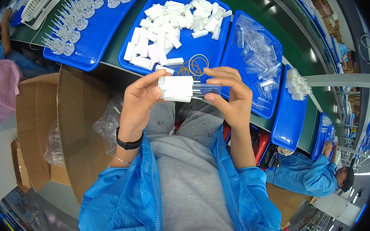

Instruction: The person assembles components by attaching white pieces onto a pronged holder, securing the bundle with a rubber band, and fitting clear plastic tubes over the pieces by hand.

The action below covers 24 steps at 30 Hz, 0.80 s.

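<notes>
An open brown carton stands on the floor at the left, just beside the person's left knee, its flaps folded outward. Clear plastic bags spill from it, one crumpled against its right wall, another lying in its left part. A second brown carton shows in part at the near right, behind the blue sleeve. No labels, signs or screens can be made out.

- Left hand is raised before the chest, fingers curled in a grip, thumb on top.
- Right hand is level beside it, fingertips pinching, forearm upright.
</notes>
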Each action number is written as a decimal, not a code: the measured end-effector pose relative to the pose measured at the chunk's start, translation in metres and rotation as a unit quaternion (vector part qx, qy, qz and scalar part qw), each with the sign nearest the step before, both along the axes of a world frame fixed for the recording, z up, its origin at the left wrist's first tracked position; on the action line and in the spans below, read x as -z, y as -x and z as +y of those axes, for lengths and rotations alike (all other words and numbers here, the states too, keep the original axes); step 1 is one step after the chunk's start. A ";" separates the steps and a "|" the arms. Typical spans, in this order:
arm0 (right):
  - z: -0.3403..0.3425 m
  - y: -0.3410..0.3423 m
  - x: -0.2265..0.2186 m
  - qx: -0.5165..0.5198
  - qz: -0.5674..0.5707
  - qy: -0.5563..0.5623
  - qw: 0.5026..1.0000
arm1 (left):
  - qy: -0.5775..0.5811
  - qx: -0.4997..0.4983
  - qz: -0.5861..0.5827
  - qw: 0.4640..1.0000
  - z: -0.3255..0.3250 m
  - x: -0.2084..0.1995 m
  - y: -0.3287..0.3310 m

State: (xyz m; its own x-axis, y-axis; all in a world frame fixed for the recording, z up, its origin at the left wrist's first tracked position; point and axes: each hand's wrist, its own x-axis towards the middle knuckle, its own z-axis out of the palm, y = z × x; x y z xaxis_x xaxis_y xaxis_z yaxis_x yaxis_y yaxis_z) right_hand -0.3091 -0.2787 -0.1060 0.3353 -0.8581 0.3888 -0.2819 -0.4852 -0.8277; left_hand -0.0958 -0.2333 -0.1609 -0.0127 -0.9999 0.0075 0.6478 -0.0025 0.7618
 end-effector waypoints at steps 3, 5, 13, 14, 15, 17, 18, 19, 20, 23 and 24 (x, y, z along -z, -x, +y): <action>0.003 -0.009 0.006 -0.003 -0.014 0.004 1.000 | 0.005 0.032 0.089 0.996 0.001 0.012 0.005; 0.005 -0.013 0.003 -0.001 0.014 0.031 0.999 | 0.006 0.032 0.071 0.997 0.001 0.015 0.006; 0.012 -0.014 -0.008 0.014 0.080 0.135 0.987 | -0.015 0.073 0.114 0.991 0.002 0.019 0.010; 0.013 -0.014 -0.006 0.013 0.074 0.132 0.988 | -0.021 0.085 0.129 0.988 0.002 0.021 0.010; 0.013 -0.014 -0.006 0.011 0.068 0.128 0.989 | -0.026 0.097 0.143 0.985 0.003 0.021 0.010; 0.014 -0.018 -0.006 0.006 0.069 0.105 0.992 | -0.027 0.099 0.124 0.987 0.003 0.020 0.013; 0.015 -0.021 -0.006 0.000 0.071 0.083 0.994 | -0.028 0.099 0.104 0.989 0.003 0.020 0.014; 0.015 -0.021 -0.006 0.001 0.071 0.083 0.994 | -0.028 0.100 0.104 0.989 0.004 0.020 0.015; 0.014 -0.022 -0.005 -0.005 0.064 0.070 0.995 | -0.034 0.104 0.118 0.987 0.005 0.020 0.016; 0.014 -0.021 0.002 -0.010 0.050 0.039 0.998 | -0.040 0.102 0.119 0.987 0.005 0.020 0.016; 0.015 -0.020 0.005 -0.010 0.043 0.021 0.999 | -0.041 0.095 0.106 0.989 0.004 0.019 0.016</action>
State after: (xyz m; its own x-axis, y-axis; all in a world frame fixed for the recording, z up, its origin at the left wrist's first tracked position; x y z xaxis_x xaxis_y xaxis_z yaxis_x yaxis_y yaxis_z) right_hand -0.2893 -0.2640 -0.1115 0.3854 -0.8345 0.3938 -0.3403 -0.5253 -0.7799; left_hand -0.1116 -0.2288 -0.1800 -0.2072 -0.9770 -0.0507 0.7749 -0.1956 0.6011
